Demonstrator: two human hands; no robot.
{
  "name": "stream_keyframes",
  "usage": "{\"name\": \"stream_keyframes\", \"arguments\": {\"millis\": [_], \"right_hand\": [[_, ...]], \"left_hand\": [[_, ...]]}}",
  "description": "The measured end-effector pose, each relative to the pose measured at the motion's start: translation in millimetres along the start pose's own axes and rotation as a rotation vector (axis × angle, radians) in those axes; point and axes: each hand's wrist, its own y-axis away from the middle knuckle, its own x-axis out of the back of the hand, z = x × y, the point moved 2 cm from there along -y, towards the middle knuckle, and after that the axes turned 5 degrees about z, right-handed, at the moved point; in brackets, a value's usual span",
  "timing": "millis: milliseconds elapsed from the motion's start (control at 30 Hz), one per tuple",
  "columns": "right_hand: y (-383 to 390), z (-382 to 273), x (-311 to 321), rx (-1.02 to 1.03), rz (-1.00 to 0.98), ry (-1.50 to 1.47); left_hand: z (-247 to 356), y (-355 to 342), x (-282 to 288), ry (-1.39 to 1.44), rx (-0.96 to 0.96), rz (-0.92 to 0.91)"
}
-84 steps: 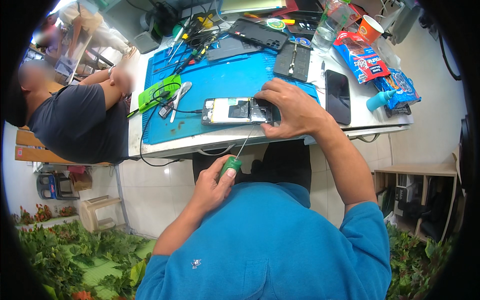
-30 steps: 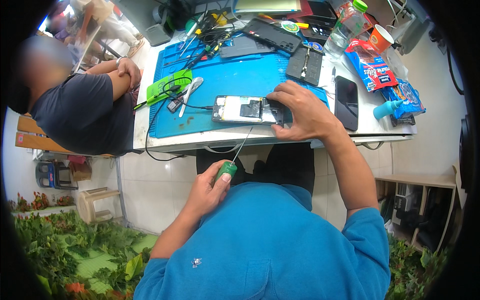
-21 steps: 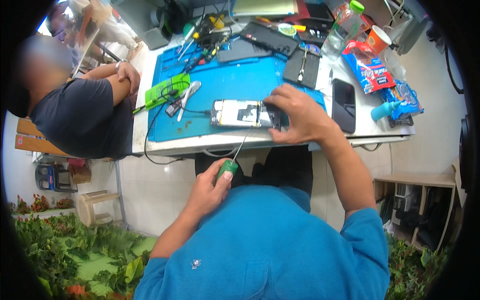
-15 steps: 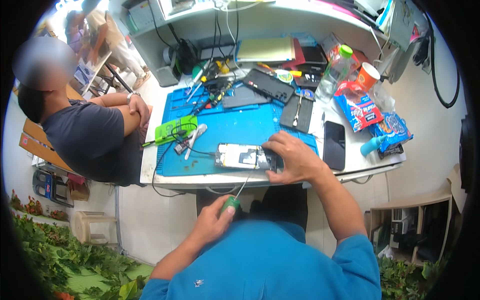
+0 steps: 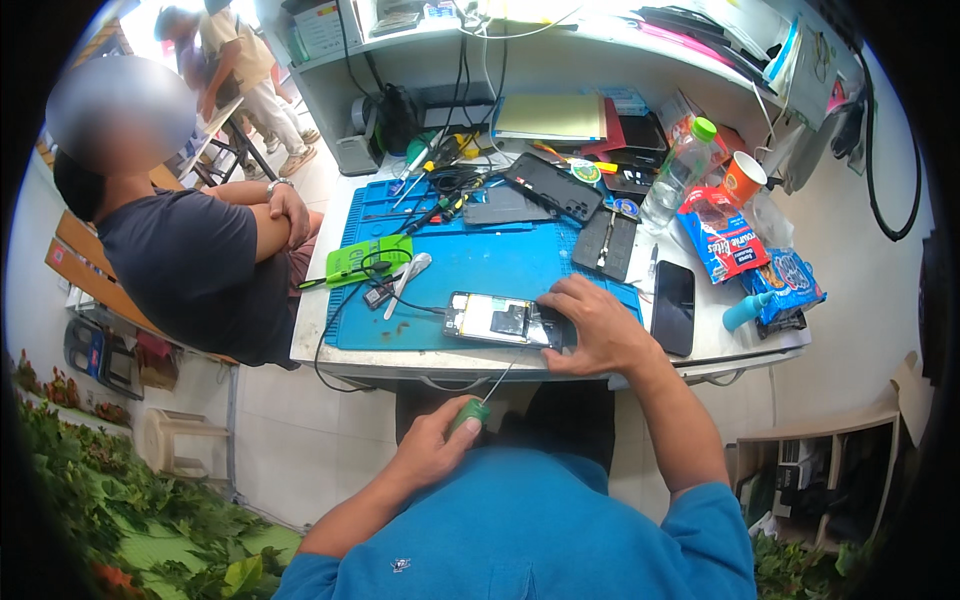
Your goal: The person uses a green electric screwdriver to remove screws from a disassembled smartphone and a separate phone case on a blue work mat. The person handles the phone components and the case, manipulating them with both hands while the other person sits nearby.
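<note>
An opened smartphone (image 5: pixel 500 317) lies on the blue repair mat (image 5: pixel 480 260), its inner parts and a white area bare. My right hand (image 5: pixel 595 325) grips its right end, thumb at the near edge and fingers at the far edge. A thin black cable (image 5: pixel 415 304) runs to the phone's left end. Below the table edge, my left hand (image 5: pixel 440 437) is closed around the green handle of a screwdriver (image 5: pixel 472 412). Its slim metal shaft points up toward the table, apart from the phone.
Right of the mat lie a dark phone (image 5: pixel 673 308), snack bags (image 5: pixel 720 235), a water bottle (image 5: pixel 677 178) and an orange cup (image 5: pixel 742 178). Phone parts and tangled tools (image 5: pixel 450 185) crowd the back. A green pouch (image 5: pixel 368 258) lies left. A seated person (image 5: pixel 200 260) is beside the table.
The whole view has shifted slightly, with the table appearing a little farther right and lower. Both hands keep their holds on the phone and the screwdriver.
</note>
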Motion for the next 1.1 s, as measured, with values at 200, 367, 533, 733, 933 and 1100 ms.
{"name": "stream_keyframes", "arguments": {"millis": [200,367,533,733,933,1100], "right_hand": [[2.8,7.1,-5.6,0.038,0.016,-0.015],[3.4,2.1,-3.0,-0.014,-0.003,-0.01],[3.8,0.0,-3.4,-0.017,0.002,0.008],[2.6,1.4,-0.7,-0.078,-0.038,-0.021],[1.9,1.5,1.0,-0.12,-0.058,-0.039],[7.5,-1.3,-2.1,-0.073,0.044,-0.021]], "left_hand": [[-7.3,9.0,9.7,0.055,0.058,0.068],[-8.3,14.5,29.1,0.166,0.168,0.135],[-10.1,22.3,42.6,0.18,0.178,0.197],[-5.8,21.6,47.8,0.178,0.201,0.205],[0.6,22.6,47.9,0.209,0.212,0.191],[4.0,22.9,48.9,0.195,0.243,0.203]]}}
